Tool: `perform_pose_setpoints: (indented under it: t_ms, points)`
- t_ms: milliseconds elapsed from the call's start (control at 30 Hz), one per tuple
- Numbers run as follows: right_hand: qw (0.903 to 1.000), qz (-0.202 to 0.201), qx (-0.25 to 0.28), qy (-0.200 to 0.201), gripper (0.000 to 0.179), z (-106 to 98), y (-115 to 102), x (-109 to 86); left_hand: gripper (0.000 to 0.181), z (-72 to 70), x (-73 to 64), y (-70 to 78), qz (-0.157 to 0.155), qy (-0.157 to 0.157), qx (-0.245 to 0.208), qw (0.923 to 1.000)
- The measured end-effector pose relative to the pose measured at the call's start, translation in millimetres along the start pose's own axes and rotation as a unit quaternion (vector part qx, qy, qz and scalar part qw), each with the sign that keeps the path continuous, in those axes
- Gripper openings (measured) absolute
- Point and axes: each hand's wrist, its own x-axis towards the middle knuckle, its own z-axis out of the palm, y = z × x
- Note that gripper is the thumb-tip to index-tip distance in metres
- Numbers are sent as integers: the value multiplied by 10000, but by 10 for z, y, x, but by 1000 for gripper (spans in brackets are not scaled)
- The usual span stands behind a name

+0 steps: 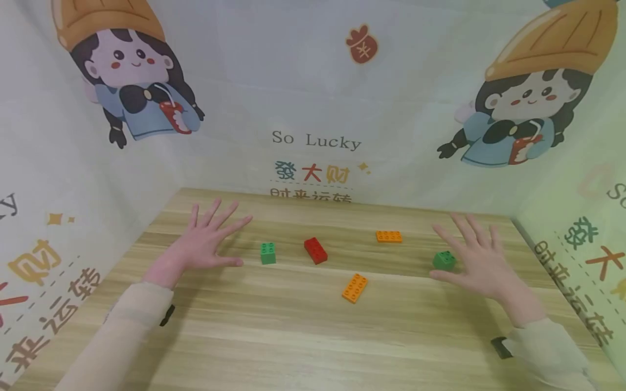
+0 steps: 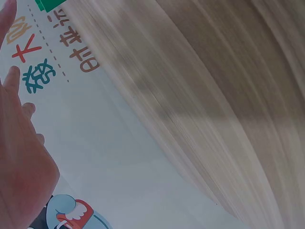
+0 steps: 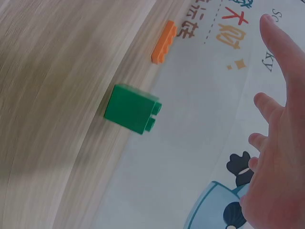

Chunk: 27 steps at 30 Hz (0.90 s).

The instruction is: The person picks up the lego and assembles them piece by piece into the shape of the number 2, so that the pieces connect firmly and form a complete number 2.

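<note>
My left hand [image 1: 202, 244] is held over the left side of the table, fingers spread and nothing in it. Just right of its thumb stands a green toy brick [image 1: 268, 253], whose corner also shows at the top of the left wrist view. On the right, my right hand [image 1: 481, 260] has its fingers spread too and holds nothing. A second green brick [image 1: 444, 260] is beside it, between thumb and index finger in the head view; the right wrist view shows this green block [image 3: 131, 109] standing on the wood apart from the hand.
A red brick [image 1: 315, 250] lies mid-table. One flat orange brick [image 1: 354, 288] is nearer me, another orange brick [image 1: 388, 237] farther back. The wooden table [image 1: 293, 336] is bordered behind and at both sides by a printed cloth [image 1: 235, 108].
</note>
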Motion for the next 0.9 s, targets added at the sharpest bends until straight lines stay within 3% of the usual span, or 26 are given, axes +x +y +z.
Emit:
perform_pose_setpoints:
  t_ms: [900]
  points:
    - [9963,-606,575,-222,94,360,-465,331,93,198,54,92,95,-62,-302,9995]
